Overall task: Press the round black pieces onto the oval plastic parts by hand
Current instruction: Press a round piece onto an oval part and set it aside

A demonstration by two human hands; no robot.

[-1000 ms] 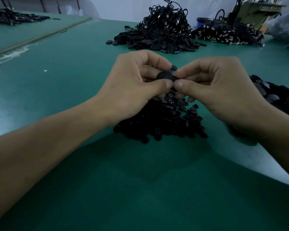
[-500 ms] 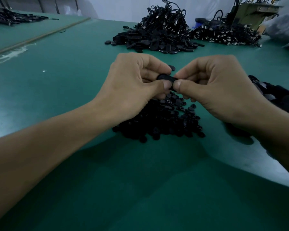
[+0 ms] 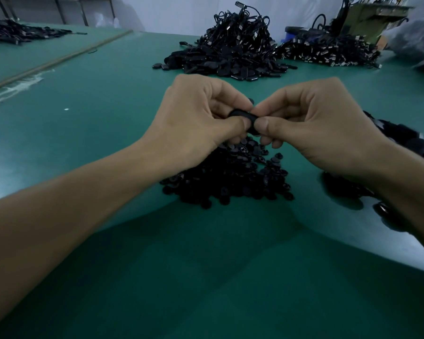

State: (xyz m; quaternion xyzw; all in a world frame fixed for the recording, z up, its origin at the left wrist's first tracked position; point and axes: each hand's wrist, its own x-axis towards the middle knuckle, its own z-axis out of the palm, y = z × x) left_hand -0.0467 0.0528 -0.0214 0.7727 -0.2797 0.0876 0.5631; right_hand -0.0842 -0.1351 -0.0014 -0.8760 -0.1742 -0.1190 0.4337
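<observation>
Both hands meet above the green table (image 3: 108, 123). My left hand (image 3: 196, 123) and my right hand (image 3: 313, 128) pinch one black oval plastic part (image 3: 241, 115) between thumbs and forefingers, the two thumbs pressing side by side on its near edge. Whether a round piece sits on it is hidden by the fingers. Directly under the hands lies a heap of small round black pieces (image 3: 228, 179). A pile of black oval parts (image 3: 402, 138) lies to the right, partly behind my right wrist.
At the far middle stands a tall mound of black corded parts (image 3: 233, 50), with another heap of parts (image 3: 328, 52) to its right. A further dark pile (image 3: 17, 33) lies at the far left. A plastic bag (image 3: 416, 42) sits at the far right.
Both hands stay closed together on the oval part; the thumbs have shifted slightly lower on it. The piles have not moved.
</observation>
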